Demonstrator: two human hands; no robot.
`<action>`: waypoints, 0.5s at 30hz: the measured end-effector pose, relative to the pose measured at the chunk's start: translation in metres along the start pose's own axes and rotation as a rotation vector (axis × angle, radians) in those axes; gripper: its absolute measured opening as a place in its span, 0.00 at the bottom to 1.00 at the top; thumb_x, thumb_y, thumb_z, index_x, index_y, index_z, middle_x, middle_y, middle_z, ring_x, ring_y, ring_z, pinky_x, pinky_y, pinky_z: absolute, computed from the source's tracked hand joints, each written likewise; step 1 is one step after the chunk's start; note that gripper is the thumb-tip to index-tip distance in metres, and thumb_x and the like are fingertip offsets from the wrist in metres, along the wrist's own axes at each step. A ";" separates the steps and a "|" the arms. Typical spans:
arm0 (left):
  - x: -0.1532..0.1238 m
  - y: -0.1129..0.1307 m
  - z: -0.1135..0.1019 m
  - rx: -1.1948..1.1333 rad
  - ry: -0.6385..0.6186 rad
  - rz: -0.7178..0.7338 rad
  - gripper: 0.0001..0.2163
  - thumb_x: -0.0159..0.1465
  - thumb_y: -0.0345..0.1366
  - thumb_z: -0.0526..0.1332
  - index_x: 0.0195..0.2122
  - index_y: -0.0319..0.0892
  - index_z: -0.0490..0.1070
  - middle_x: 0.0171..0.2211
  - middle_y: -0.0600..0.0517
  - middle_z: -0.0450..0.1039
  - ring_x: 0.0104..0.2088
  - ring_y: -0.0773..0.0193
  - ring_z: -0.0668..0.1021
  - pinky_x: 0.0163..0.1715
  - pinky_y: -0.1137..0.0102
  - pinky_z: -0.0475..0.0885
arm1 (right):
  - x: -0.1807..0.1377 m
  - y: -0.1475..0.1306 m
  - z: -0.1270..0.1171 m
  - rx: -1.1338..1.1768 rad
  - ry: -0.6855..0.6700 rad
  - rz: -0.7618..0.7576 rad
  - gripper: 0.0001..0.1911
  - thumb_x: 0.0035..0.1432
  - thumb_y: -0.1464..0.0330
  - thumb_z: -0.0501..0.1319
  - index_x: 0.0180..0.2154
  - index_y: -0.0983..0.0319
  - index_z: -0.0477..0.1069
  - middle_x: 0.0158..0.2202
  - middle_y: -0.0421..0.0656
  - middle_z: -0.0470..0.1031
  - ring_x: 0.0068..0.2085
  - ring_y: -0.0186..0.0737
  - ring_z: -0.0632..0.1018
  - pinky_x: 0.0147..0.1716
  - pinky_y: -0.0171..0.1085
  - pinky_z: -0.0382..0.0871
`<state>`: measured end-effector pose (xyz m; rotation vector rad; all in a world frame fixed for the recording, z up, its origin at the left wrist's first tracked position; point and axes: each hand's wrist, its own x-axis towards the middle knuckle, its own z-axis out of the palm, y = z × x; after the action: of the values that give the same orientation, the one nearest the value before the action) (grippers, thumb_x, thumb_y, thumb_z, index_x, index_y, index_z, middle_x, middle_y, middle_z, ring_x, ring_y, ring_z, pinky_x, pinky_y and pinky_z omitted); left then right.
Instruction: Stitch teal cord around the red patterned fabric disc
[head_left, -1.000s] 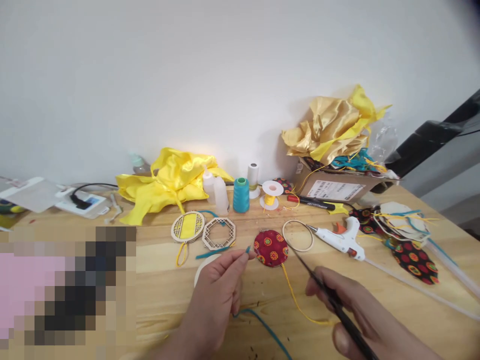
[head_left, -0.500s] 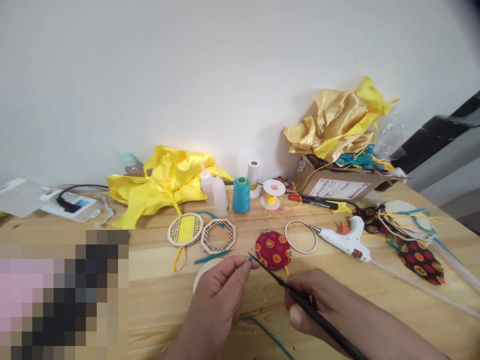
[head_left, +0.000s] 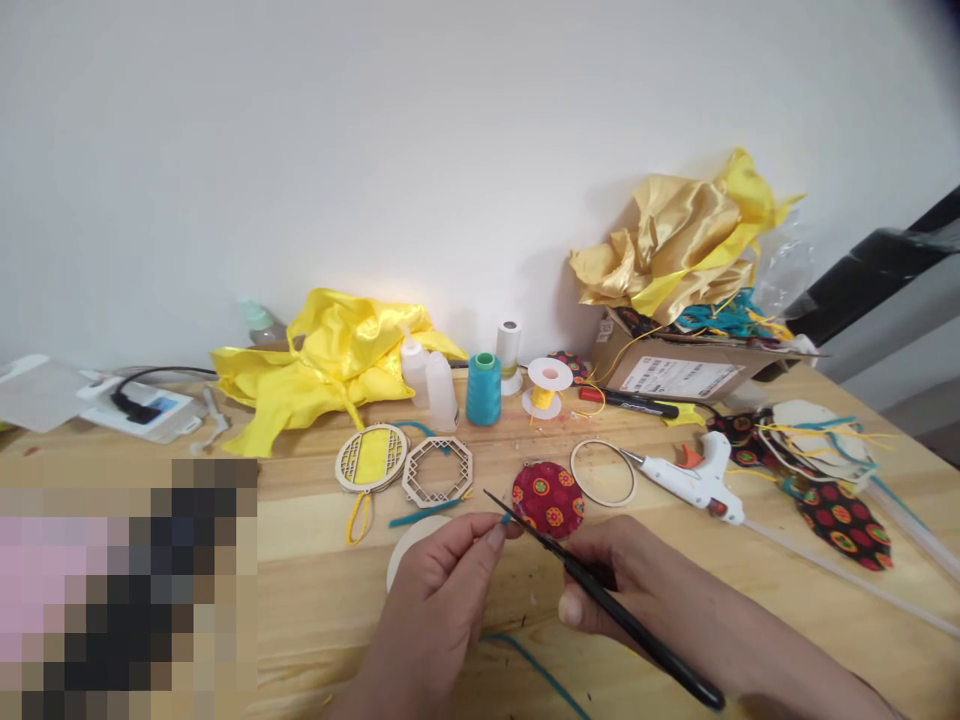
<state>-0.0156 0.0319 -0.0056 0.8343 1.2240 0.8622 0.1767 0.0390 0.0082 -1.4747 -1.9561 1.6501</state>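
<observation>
My left hand (head_left: pixel 439 590) pinches the end of a teal cord (head_left: pixel 525 665) between thumb and forefinger; the cord trails down under the hand across the wooden table (head_left: pixel 315 600). My right hand (head_left: pixel 637 590) grips thin black scissors (head_left: pixel 592 590), whose tip reaches the pinched cord end. Just beyond the tip lies a round red patterned fabric disc (head_left: pixel 548 498). A pale wooden disc (head_left: pixel 409 545) lies partly hidden behind my left hand.
Two lattice wooden frames (head_left: pixel 405 465), a wooden ring (head_left: pixel 603 472) and a white glue gun (head_left: pixel 694 478) lie behind. Further back: teal thread spool (head_left: pixel 483 388), bottles, yellow satin cloth (head_left: pixel 330 360), a cardboard box (head_left: pixel 675 375) with gold fabric. Fabric pieces lie at right.
My right hand has swung the scissors leftward, bringing their tip from beside the ring to the cord end pinched by my left hand. The left hand stays put.
</observation>
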 end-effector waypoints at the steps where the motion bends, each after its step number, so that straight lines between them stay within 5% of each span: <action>1: 0.000 0.000 0.000 -0.002 -0.004 0.000 0.13 0.59 0.43 0.61 0.38 0.40 0.77 0.11 0.63 0.51 0.14 0.73 0.51 0.14 0.76 0.46 | 0.001 0.000 0.000 0.015 -0.004 0.008 0.17 0.55 0.59 0.60 0.24 0.63 0.59 0.22 0.34 0.54 0.24 0.28 0.55 0.22 0.30 0.48; 11: 0.003 -0.005 0.001 -0.161 0.064 -0.036 0.14 0.55 0.45 0.64 0.35 0.39 0.74 0.11 0.65 0.51 0.13 0.75 0.50 0.13 0.77 0.47 | -0.039 -0.010 -0.003 -0.040 0.003 0.135 0.05 0.49 0.74 0.55 0.24 0.61 0.64 0.22 0.36 0.73 0.24 0.32 0.71 0.20 0.29 0.55; 15: 0.004 -0.006 0.000 -0.185 0.061 -0.041 0.14 0.56 0.45 0.63 0.35 0.39 0.73 0.10 0.65 0.50 0.13 0.75 0.50 0.12 0.77 0.48 | -0.068 0.026 -0.024 -0.443 0.306 0.212 0.07 0.46 0.63 0.63 0.23 0.58 0.69 0.23 0.42 0.75 0.24 0.40 0.73 0.22 0.35 0.59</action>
<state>-0.0145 0.0331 -0.0131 0.6361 1.1900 0.9578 0.2400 -0.0003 0.0247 -2.0122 -2.1279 1.0031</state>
